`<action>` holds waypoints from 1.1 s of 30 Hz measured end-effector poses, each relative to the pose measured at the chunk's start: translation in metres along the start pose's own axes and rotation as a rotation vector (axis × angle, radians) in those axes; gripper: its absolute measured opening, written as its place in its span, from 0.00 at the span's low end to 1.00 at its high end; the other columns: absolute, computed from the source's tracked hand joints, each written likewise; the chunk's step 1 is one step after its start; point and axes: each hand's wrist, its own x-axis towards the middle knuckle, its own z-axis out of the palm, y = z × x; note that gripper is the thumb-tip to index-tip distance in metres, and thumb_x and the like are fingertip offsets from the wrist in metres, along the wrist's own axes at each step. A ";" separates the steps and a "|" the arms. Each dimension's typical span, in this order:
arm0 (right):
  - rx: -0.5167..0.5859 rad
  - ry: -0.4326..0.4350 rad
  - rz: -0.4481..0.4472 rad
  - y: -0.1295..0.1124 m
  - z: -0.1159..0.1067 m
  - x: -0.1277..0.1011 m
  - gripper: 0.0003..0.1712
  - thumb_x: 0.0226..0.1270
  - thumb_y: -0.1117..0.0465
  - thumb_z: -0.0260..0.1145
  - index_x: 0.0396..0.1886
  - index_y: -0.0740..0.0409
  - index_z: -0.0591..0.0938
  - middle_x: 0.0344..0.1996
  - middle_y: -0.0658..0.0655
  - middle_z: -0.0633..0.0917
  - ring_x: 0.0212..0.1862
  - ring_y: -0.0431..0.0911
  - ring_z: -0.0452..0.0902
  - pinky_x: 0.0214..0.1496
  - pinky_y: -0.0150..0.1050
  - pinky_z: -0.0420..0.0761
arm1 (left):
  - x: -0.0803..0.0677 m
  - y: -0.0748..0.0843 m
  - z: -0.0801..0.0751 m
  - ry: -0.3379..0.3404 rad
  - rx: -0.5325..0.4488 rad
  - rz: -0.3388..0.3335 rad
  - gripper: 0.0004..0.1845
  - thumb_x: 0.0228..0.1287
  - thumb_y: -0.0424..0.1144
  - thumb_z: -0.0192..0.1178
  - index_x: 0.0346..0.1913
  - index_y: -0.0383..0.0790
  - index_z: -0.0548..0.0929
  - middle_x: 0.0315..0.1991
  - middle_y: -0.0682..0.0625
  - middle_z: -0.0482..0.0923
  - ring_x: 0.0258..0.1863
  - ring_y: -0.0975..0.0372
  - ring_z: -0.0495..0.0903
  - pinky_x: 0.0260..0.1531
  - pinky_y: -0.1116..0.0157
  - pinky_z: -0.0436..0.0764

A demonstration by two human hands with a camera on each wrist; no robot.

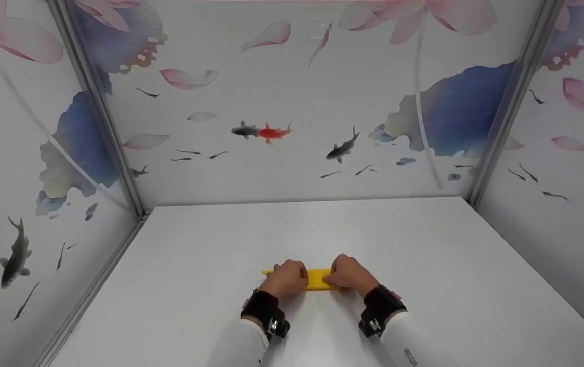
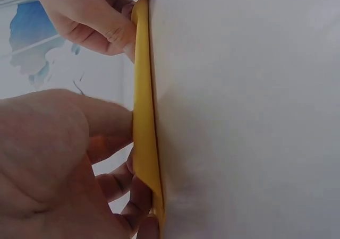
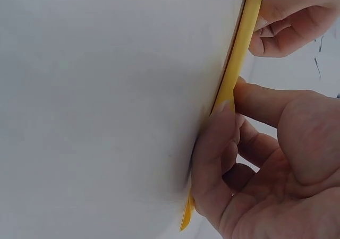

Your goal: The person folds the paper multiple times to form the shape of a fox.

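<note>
2 hands work a yellow folded strip (image 1: 315,279) at 6 o'clock on the white table (image 1: 424,244): left hand (image 1: 286,279) and right hand (image 1: 349,274) pinch its ends, pressing it flat; creasing appears underway, not finished.

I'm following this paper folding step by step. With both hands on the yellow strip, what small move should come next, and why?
Probably run the fingertips outward along the strip to flatten it. The yellow strip lies folded on the white table, the left hand and right hand pressing it near the middle, while its end by the right hand lifts off the surface.
</note>
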 end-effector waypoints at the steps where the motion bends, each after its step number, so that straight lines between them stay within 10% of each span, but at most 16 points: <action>1: 0.000 0.001 0.008 -0.001 0.000 -0.001 0.15 0.72 0.54 0.76 0.40 0.63 0.87 0.27 0.54 0.82 0.25 0.42 0.75 0.27 0.32 0.73 | 0.000 0.000 -0.001 -0.007 -0.013 -0.002 0.04 0.76 0.36 0.66 0.45 0.39 0.86 0.47 0.44 0.84 0.51 0.47 0.75 0.63 0.41 0.74; 12: -0.026 0.012 0.059 -0.007 0.000 -0.005 0.16 0.73 0.54 0.75 0.42 0.63 0.83 0.30 0.55 0.82 0.23 0.44 0.75 0.26 0.32 0.75 | 0.000 -0.002 -0.006 -0.010 -0.009 0.021 0.10 0.71 0.40 0.74 0.34 0.40 0.87 0.33 0.50 0.81 0.44 0.51 0.73 0.53 0.50 0.76; 23: -0.034 0.007 0.092 0.001 0.004 -0.004 0.23 0.72 0.47 0.77 0.45 0.63 0.83 0.26 0.55 0.80 0.23 0.44 0.73 0.25 0.33 0.72 | 0.002 -0.004 -0.008 -0.042 0.015 0.010 0.10 0.69 0.43 0.76 0.34 0.42 0.88 0.33 0.51 0.82 0.45 0.52 0.74 0.63 0.40 0.76; 33: -0.226 0.288 -0.095 -0.015 0.004 -0.015 0.22 0.63 0.47 0.84 0.33 0.59 0.85 0.27 0.54 0.85 0.29 0.46 0.78 0.36 0.41 0.83 | 0.006 0.003 -0.015 -0.069 0.035 -0.006 0.11 0.66 0.41 0.79 0.31 0.39 0.89 0.28 0.53 0.79 0.32 0.59 0.74 0.39 0.63 0.74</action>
